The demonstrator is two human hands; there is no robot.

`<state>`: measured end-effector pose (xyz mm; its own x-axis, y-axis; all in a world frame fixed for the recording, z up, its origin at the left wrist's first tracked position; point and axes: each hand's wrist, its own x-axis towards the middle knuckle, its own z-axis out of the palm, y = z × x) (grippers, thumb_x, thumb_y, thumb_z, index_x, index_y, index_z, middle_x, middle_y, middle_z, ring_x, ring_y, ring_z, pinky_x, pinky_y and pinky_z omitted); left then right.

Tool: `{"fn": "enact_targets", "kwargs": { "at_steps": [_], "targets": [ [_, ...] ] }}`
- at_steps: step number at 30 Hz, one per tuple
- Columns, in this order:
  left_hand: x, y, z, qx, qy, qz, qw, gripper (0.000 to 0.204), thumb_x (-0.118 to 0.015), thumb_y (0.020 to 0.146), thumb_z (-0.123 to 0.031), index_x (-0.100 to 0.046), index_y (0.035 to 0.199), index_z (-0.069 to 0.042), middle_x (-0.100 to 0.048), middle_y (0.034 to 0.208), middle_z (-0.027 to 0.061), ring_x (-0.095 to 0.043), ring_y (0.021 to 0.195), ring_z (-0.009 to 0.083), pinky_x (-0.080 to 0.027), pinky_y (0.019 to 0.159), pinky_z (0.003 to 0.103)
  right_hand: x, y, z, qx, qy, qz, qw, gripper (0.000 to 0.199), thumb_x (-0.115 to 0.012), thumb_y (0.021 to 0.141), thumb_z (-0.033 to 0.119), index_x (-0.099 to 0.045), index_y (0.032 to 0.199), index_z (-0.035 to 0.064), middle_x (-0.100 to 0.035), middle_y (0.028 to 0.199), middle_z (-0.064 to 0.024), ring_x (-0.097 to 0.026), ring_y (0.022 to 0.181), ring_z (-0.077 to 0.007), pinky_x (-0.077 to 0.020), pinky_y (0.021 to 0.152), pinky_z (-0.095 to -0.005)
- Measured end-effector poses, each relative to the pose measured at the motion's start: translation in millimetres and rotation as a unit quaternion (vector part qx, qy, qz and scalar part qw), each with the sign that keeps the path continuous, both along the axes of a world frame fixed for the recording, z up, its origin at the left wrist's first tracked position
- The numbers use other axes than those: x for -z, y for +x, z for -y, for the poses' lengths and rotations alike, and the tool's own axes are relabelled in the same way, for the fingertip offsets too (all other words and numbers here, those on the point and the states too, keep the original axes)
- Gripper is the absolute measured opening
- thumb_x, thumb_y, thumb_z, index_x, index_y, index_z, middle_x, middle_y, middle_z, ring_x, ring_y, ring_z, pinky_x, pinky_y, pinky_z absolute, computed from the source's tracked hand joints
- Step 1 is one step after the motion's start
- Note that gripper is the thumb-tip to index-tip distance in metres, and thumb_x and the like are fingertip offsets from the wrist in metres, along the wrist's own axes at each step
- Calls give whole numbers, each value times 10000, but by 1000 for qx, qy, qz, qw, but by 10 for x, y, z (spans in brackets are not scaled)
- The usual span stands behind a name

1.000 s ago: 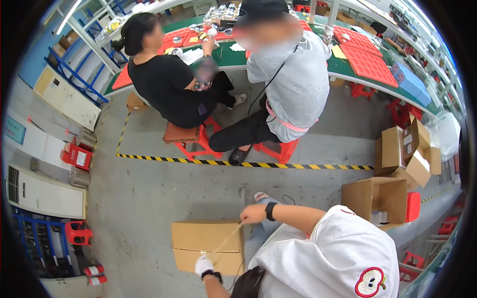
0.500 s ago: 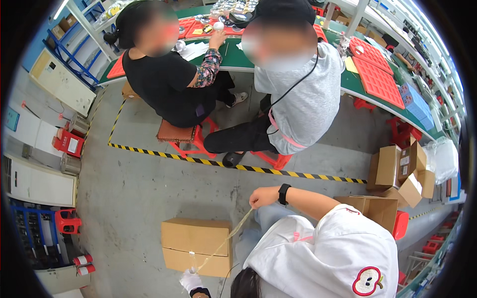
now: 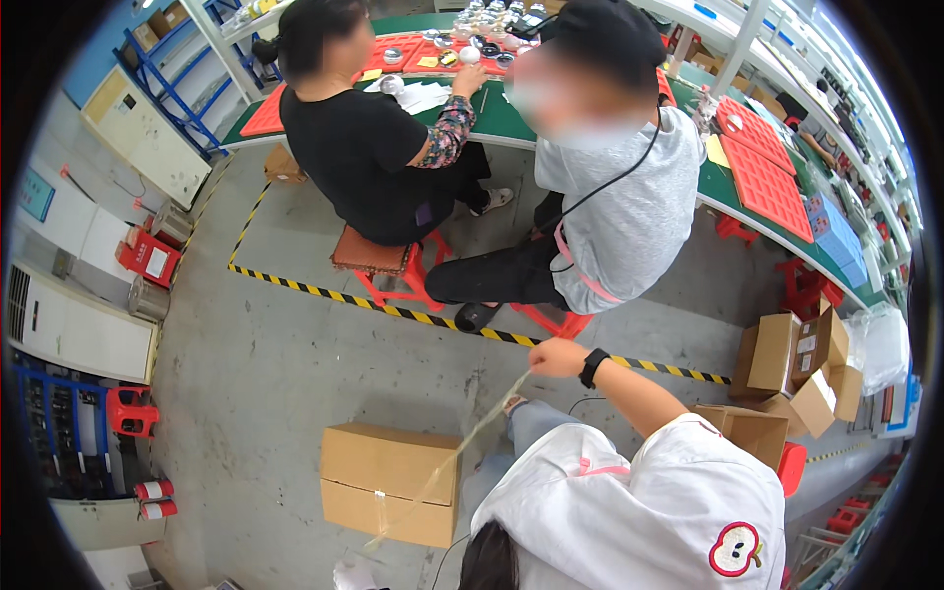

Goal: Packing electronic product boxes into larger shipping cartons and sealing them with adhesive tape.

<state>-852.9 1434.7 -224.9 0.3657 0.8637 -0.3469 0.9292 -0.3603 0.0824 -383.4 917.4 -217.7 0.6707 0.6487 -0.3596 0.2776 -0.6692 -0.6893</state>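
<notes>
A strip of clear tape (image 3: 462,454) runs taut from the front face of a closed cardboard box (image 3: 390,482) on the floor (image 3: 256,374) up to the right hand (image 3: 557,357), which pinches its upper end with fingers closed, arm raised and bent, a dark watch (image 3: 591,367) on the wrist. The left hand (image 3: 352,575), in a white glove, sits at the lower edge just below the box near the tape's lower end; whether it grips anything cannot be told. To the right, open cardboard boxes (image 3: 792,369) stand together, their contents not visible. Beyond a yellow-black floor stripe (image 3: 393,310), two people sit on red stools (image 3: 393,270) at a green counter (image 3: 506,108) carrying red trays (image 3: 767,182).
</notes>
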Motion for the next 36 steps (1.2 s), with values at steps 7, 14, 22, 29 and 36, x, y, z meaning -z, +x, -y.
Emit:
{"fn": "enact_targets", "kwargs": {
  "at_steps": [7, 14, 22, 29, 36],
  "targets": [
    [-582, 63, 417, -134, 16, 37, 990, 527, -526, 962, -266, -411, 1416, -24, -448, 1433, 177, -482, 1283, 267, -360, 1107, 347, -196, -55, -229, 72, 31, 83, 993, 222, -612, 807, 255, -666, 816, 39, -639, 823, -148, -623, 786, -344, -493, 709, -433],
    [-732, 1266, 1077, -172, -274, 576, 751, 585, -375, 1007, -400, -260, 1498, -103, -257, 1551, 111, -297, 1386, 326, -269, 1125, 476, -306, -890, -1906, -86, 263, -7, 961, 198, -620, 811, 196, -536, 741, 31, -550, 733, -128, -532, 647, -290, -444, 591, -395],
    [-964, 1890, 861, -279, -486, 746, 361, 754, -328, 950, -647, -213, 1521, -167, -154, 1582, 76, -236, 1406, 380, -212, 1135, 529, -895, -1992, -3323, -315, 292, -158, 889, 264, -613, 876, 291, -529, 782, 59, -564, 666, -143, -538, 604, -325, -406, 580, -426],
    [-321, 1243, 720, -440, -317, 766, 344, 746, -340, 949, -641, -247, 1514, -163, -92, 1583, 54, -145, 1429, 360, -132, 1165, 519, -325, -2393, -3834, -520, 222, -228, 792, 203, -588, 850, 201, -514, 732, 53, -545, 632, -140, -528, 586, -356, -379, 538, -444],
    [1177, 1093, 773, -539, -93, 683, 483, 698, -332, 975, -581, -276, 1500, -124, -216, 1556, 107, -191, 1419, 377, -157, 1165, 501, 1215, -1970, -4122, -577, 107, -350, 730, 212, -578, 869, 221, -542, 747, 52, -561, 648, -135, -533, 576, -328, -393, 537, -432]
  ]
}}
